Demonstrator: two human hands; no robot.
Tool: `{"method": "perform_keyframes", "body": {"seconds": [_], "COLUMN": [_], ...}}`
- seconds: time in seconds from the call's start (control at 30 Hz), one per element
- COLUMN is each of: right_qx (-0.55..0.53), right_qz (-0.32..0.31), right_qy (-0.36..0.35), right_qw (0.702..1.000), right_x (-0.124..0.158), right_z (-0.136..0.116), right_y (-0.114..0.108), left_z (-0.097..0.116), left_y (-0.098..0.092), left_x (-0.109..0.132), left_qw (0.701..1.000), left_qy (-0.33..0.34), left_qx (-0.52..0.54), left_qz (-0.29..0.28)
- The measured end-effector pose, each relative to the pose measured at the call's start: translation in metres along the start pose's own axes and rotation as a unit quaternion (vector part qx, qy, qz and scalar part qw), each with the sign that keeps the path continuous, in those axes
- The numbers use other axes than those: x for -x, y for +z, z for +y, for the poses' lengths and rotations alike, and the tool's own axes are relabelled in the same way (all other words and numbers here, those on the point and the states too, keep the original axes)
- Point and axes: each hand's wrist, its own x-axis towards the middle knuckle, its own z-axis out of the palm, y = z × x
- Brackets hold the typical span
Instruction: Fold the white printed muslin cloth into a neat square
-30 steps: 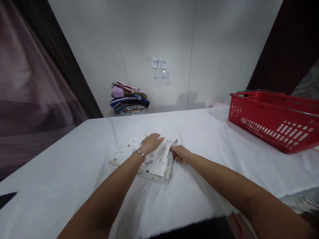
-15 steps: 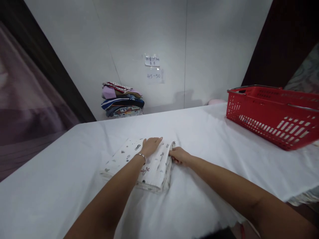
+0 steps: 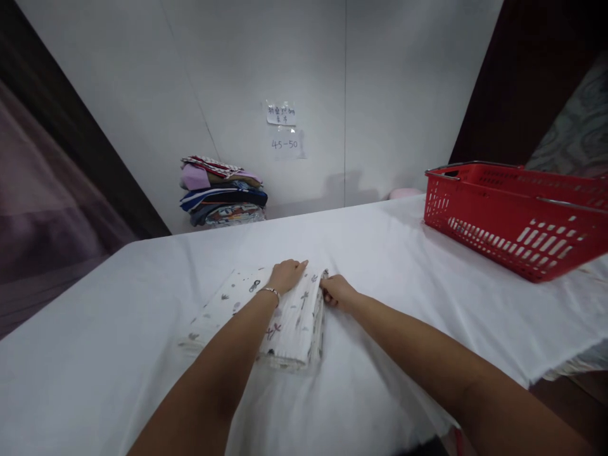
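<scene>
A folded white cloth [image 3: 292,335] printed with small grey, black and reddish motifs lies on the white-covered table in front of me. My left hand [image 3: 286,276], with a bracelet at the wrist, rests on top of it near its far side. The thumb side points right, and part of the fingers is hidden behind the back of the hand. My right hand [image 3: 338,292] is closed at the cloth's right folded edge, thumb on top and fingers curled against the layers.
A red plastic basket [image 3: 503,218] with metal handles stands at the right on the white table cover [image 3: 380,240]. Behind the table's far left edge is a stack of folded fabrics [image 3: 223,193]. Handwritten paper signs [image 3: 285,144] are taped to the wall.
The view has shifted slightly, so the basket and stack appear further left. Both hands keep nearly the same places on the cloth; its right edge looks a little more squared and pressed together.
</scene>
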Motion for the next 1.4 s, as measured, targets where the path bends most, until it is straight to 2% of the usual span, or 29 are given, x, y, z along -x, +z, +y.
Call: {"method": "perform_keyframes", "body": {"seconds": [0.17,0.4,0.53,0.83,1.0,1.07,1.13,1.2,1.3,1.4], "right_qx": [-0.005,0.021,0.022,0.022,0.011,0.013,0.016,0.018,0.018,0.023], "right_qz": [0.031,0.009,0.035,0.084,0.061,0.051,0.042,0.038,0.037,0.037], "right_qy": [-0.073,-0.026,-0.036,-0.067,-0.033,-0.03,-0.031,-0.036,-0.048,-0.063], "right_qw": [0.997,0.999,0.998,0.994,0.998,0.998,0.998,0.998,0.998,0.997], "right_x": [0.001,-0.005,-0.012,-0.016,-0.016,-0.014,-0.013,-0.011,-0.012,-0.016], "right_z": [0.011,0.002,-0.003,0.011,0.009,0.008,0.009,0.011,0.016,0.021], "right_y": [0.0,-0.003,-0.001,-0.003,-0.007,-0.009,-0.01,-0.01,-0.01,-0.009], "left_z": [-0.005,-0.005,-0.004,-0.006,-0.007,-0.022,-0.048,-0.082,-0.128,-0.15], "left_y": [0.004,0.005,0.004,0.007,-0.004,-0.015,-0.027,-0.036,-0.041,-0.038], "left_x": [-0.004,-0.006,-0.005,-0.007,-0.005,-0.004,0.003,0.015,0.04,0.053], "left_qw": [1.0,1.0,1.0,0.999,0.998,0.997,0.997,0.993,0.967,0.951], "left_qy": [-0.019,-0.018,-0.014,-0.037,-0.024,-0.014,-0.032,-0.107,-0.25,-0.306], "left_qx": [0.0,0.008,0.015,0.017,0.057,0.073,0.067,0.034,-0.016,-0.021], "left_qz": [0.008,-0.003,0.003,0.005,-0.008,0.004,0.026,0.04,0.037,0.035]}}
